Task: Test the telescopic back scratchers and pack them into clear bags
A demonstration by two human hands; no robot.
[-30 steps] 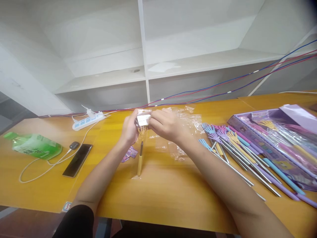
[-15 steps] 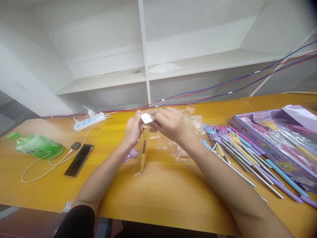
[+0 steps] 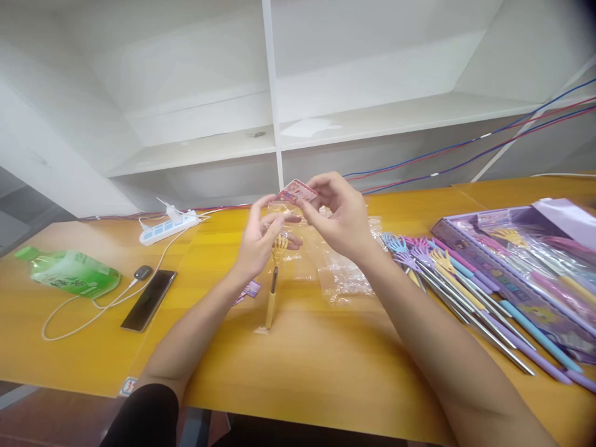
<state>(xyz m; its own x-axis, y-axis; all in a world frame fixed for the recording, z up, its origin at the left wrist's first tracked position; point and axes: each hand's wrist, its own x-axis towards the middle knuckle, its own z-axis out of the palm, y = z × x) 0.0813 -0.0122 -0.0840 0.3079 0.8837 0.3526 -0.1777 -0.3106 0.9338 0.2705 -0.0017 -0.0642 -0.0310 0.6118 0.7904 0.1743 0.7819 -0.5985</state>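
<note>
My right hand pinches a small pink printed card between thumb and fingers, tilted above the table. Close by on its left is my left hand, thumb in front and fingers partly spread behind the top of a clear plastic bag that it seems to hold. A yellow hand-shaped back scratcher stands out inside this bag, its claw end just below my left thumb. The bag's edges and the exact grip are hard to make out. Beside my left wrist, some small purple cards lie on the table.
Clear plastic bags lie beyond my right forearm. Several coloured back scratchers are piled at right, beside a purple box of packaged ones. On the left are a green bottle, a phone and a power strip.
My right hand has risen away from my left with the card, which now shows its pink face instead of white. My left fingers have spread, and the yellow scratcher has shifted slightly right.
</note>
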